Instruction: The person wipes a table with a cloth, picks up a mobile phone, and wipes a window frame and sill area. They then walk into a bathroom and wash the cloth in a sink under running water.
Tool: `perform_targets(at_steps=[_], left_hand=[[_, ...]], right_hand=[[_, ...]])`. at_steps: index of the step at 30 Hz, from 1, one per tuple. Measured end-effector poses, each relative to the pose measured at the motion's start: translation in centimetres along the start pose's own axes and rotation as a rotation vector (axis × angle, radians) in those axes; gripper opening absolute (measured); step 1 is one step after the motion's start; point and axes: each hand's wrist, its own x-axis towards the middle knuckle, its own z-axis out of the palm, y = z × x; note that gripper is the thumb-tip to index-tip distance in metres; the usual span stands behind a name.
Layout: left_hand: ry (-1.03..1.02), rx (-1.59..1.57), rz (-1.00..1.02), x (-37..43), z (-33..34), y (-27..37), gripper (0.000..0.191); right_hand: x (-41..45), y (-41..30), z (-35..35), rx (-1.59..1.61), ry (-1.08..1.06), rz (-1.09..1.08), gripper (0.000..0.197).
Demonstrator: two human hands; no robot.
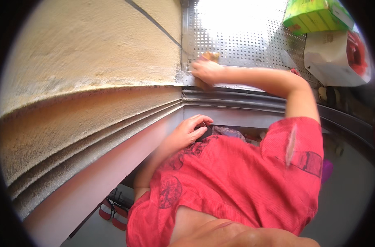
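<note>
My right hand, a little blurred, presses a yellowish-brown cloth against the corner of the window ledge. Part of the cloth shows beyond my fingers and part below them. The ledge meets the rough cream wall beside that hand. Close to the front of my red shirt, my left hand curls its thumb and fingers around a black object. Most of this object is hidden, so its kind is unclear.
A perforated metal sheet lies beyond the ledge, glaring with light. On it at right are a green box and a white bag with red inside. Window-frame tracks run below. Red-and-black footwear sits low at left.
</note>
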Motion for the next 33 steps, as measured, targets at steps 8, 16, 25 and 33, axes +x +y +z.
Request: perform_targets(at_steps=[8,16,25,33], left_hand=[[0.037,-0.063,-0.029,0.2,-0.1,0.2,0.030],[0.049,-0.057,-0.079,0.5,0.0,-0.5,0.029],[0.204,-0.105,-0.224,1.8,-0.2,-0.3,0.030],[0.280,-0.430,-0.477,2.2,-0.8,-2.6,0.033]], right_hand=[[7.3,13.2,-9.5,-0.133,0.502,0.514,0.019],[-0.1,-2.3,-10.3,-0.005,-0.345,0.260,0.044],[2.1,9.8,-2.9,0.098,0.257,-0.577,0.020],[-3.1,46.1,-16.5,-0.232,0.665,0.840,0.027]])
